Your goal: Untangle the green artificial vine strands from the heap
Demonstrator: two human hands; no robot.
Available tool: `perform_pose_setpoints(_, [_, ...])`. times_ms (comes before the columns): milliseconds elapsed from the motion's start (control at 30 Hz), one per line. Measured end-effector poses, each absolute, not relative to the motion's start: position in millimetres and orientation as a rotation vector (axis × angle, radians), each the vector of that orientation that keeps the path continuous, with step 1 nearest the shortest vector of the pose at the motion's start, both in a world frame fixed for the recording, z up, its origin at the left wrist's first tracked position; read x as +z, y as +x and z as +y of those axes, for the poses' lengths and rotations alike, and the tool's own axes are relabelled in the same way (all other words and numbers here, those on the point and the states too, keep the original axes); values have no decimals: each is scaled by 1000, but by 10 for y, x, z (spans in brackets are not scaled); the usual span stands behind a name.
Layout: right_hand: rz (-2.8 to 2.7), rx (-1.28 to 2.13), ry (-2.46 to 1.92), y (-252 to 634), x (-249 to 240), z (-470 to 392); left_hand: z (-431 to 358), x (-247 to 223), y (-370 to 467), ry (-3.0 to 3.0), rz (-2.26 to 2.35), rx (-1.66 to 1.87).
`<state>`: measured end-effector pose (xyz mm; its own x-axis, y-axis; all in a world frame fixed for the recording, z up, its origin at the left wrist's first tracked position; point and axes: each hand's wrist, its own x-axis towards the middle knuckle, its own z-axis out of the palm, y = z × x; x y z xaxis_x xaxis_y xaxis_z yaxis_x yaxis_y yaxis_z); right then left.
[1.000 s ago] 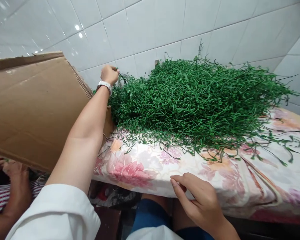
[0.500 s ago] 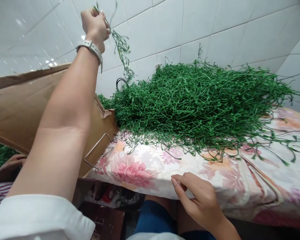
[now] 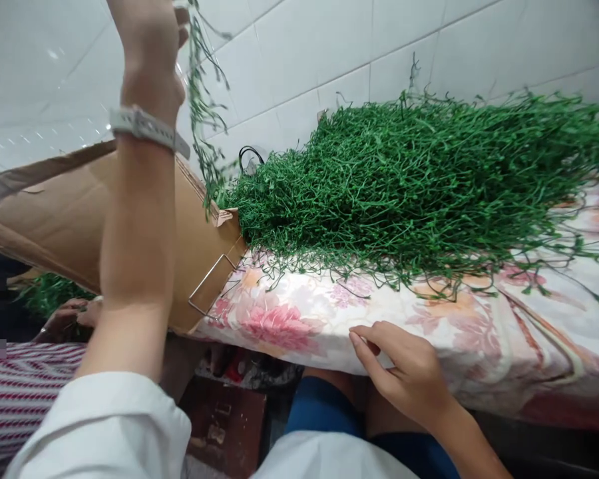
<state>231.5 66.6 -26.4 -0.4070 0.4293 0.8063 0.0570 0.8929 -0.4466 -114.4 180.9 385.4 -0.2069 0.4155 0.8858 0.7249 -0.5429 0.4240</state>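
Note:
My left hand (image 3: 152,26), partly cut off by the top edge, is raised over the cardboard and closed on a sprig of green artificial stems (image 3: 202,113). The sprig hangs down with thin, forked ends. A pale watch strap (image 3: 144,126) circles that wrist. On the table, a large heap of similar green stems (image 3: 404,179) lies against the wall. My right hand (image 3: 404,372) is at the table's front edge over the floral cloth (image 3: 279,326), its thumb and index fingertips close together, and I see nothing between them.
A brown cardboard sheet (image 3: 70,219) stands tilted at the left, beside a bent wire frame (image 3: 212,286). Beyond it are another person's hand (image 3: 62,319) and striped clothing (image 3: 30,399), near more green stems (image 3: 54,293). White tiles (image 3: 299,60) back the table.
My left hand has moved up and left with the sprig, partly leaving the view. My right hand keeps its pose by the table edge. More of the other person shows at the left.

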Motion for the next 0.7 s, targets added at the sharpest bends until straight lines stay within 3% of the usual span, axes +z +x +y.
perform_pose_setpoints(100, [-1956, 438, -360, 2326, -251, 666, 1426, 2894, -681, -1800, -1322, -1637])
perform_pose_setpoints(233, [-1887, 559, -480, 2343, -231, 630, 908, 1510, 33, -2072, -1569, -1671])
perform_pose_setpoints(333, [-1780, 818, -628, 2353, -203, 616, 582, 761, 493, -2153, -1689, -1770])
perform_pose_setpoints(433, [-1751, 961, -684, 2356, -183, 639, 387, 359, 784, -2143, -1725, -1817])
perform_pose_setpoints(700, [-1844, 720, -728, 2339, -161, 667, 299, -7, 745, -2065, -1744, -2040])
